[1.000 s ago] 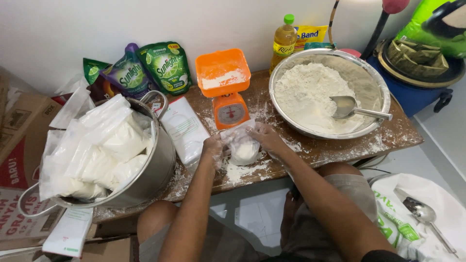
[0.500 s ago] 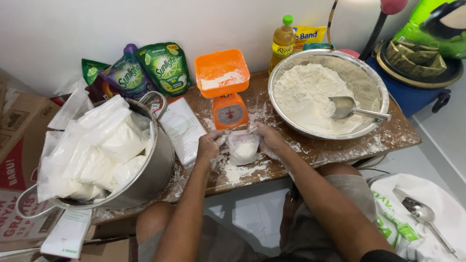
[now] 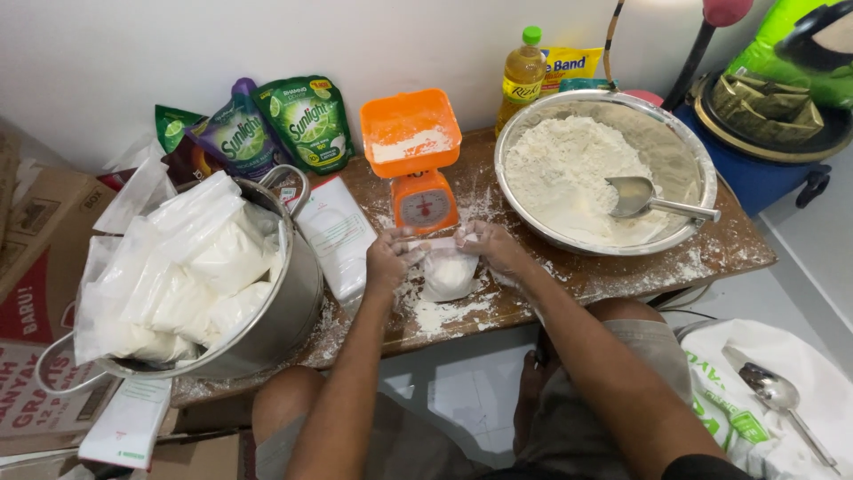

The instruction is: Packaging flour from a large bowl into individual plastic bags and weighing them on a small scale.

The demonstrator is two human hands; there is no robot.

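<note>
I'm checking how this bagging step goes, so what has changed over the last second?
Both hands, left hand and right hand, have moved from around the small bag of flour up to its top edge, which they now pinch stretched flat between them. The bag stays on the table before the orange scale. The pot of filled bags and flour bowl are unmoved.

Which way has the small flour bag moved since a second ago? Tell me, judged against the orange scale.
Cannot tell any real move: the small flour bag stays just below the orange scale, between the left hand and right hand.
</note>
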